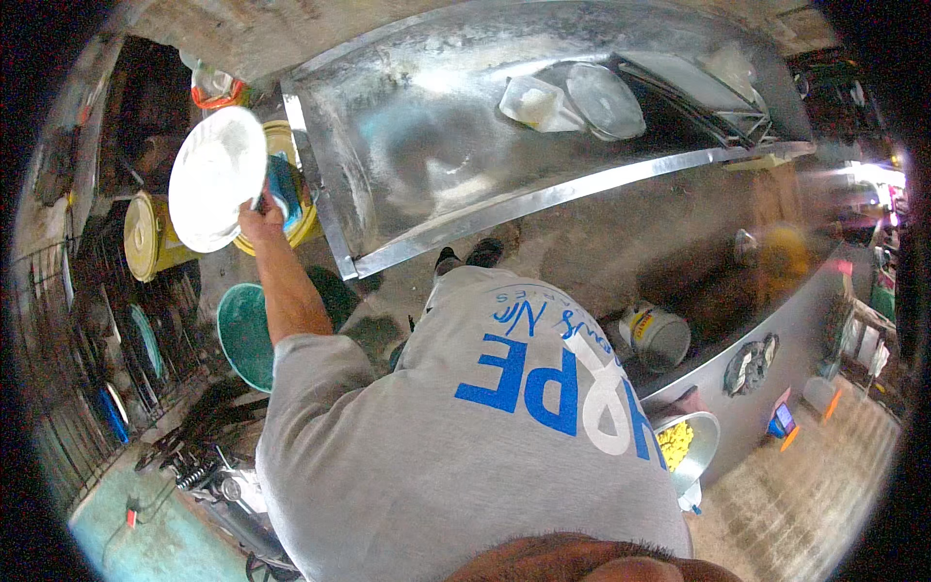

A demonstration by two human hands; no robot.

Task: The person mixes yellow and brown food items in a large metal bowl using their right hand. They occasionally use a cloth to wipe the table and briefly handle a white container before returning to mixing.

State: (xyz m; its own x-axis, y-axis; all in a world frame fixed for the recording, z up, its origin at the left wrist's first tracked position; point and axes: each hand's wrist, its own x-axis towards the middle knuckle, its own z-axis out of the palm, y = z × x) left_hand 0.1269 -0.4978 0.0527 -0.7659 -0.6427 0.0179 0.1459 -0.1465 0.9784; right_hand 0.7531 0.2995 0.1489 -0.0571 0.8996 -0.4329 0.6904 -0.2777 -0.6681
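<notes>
A round white plate (215, 177) is held up at the far left by the person's left hand (258, 215), closed on its rim, above yellow buckets (147, 236) and a green basin (244, 335). Right of it stretches a shiny metal surface (427, 155) bearing clear lidded containers (572, 99). The right hand is out of view.

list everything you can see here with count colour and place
plate: one, white, upper left, held up
steel counter: one, silver, top centre
clear containers: about two, translucent, on the counter's far end
round lid: one, grey, beside the containers
yellow buckets: two, left, near the plate
green basin: one, on the floor at left
white tub: one, floor at right
metal bowl: one, holding yellow pieces, lower right
grey shirt: one, blue and white print, centre
left hand: grip on the plate's edge
right hand: not in view
</notes>
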